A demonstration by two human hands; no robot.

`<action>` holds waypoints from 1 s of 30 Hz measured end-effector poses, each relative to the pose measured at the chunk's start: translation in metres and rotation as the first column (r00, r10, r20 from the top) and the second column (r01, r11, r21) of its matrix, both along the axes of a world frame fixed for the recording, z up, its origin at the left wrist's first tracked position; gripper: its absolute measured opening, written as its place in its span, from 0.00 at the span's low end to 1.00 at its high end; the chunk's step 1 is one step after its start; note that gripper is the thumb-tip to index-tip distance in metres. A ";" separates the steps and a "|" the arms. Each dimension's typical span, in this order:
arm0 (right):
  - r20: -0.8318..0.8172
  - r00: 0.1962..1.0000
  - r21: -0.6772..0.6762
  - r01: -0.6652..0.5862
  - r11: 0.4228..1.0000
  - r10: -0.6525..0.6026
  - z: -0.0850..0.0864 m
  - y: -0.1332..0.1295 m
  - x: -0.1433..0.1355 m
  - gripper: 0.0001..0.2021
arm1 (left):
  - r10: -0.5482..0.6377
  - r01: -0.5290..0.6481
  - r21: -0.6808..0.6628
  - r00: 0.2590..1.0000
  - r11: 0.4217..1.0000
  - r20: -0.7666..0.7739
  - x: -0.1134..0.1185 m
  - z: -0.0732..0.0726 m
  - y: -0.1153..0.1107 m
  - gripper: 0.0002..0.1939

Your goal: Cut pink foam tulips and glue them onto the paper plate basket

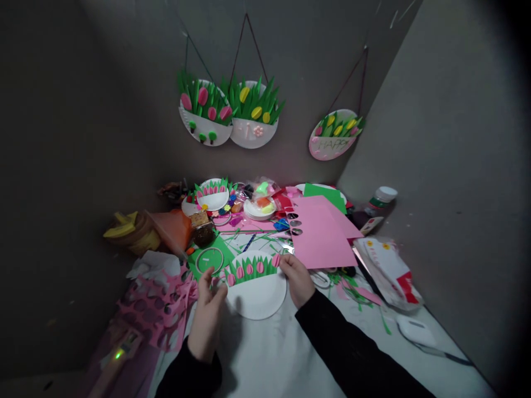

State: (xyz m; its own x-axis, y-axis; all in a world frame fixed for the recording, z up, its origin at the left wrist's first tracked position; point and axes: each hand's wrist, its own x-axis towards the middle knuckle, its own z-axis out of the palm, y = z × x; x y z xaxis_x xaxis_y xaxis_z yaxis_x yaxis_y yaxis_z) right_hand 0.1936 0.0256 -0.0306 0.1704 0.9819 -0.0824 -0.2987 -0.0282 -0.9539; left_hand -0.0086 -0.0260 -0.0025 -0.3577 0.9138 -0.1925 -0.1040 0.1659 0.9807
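A white paper plate craft lies in front of me, its lower half covered by a white half-plate pocket. Green paper grass and several folded pink paper tulips stand up along the pocket's edge. My right hand is closed at the plate's upper right edge, thumb and finger pinching a pink paper tulip there. At the left edge is my left hand, thumb and forefinger apart. Some pink shows behind those fingers, partly hidden.
Pink paper sheets lie behind my right hand. Perforated pink scraps hang at the left. Beyond are a tape ring, another tulip plate and a white-capped bottle. A white earphone case sits right. Finished plates hang on the wall.
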 end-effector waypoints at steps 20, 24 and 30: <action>-0.013 0.996 0.174 0.090 0.981 -0.089 0.003 -0.003 -0.001 0.10 | -0.120 0.122 0.014 0.939 0.992 0.323 0.015 -0.004 -0.001 0.20; 0.124 0.984 0.209 0.102 0.973 -0.130 0.000 0.002 0.003 0.10 | -0.109 0.111 0.014 0.925 0.994 0.365 0.011 -0.004 -0.002 0.21; 0.287 0.955 0.193 0.020 0.981 -0.076 0.004 0.003 0.007 0.09 | -0.072 0.073 0.012 0.931 0.997 0.357 0.008 -0.010 -0.002 0.25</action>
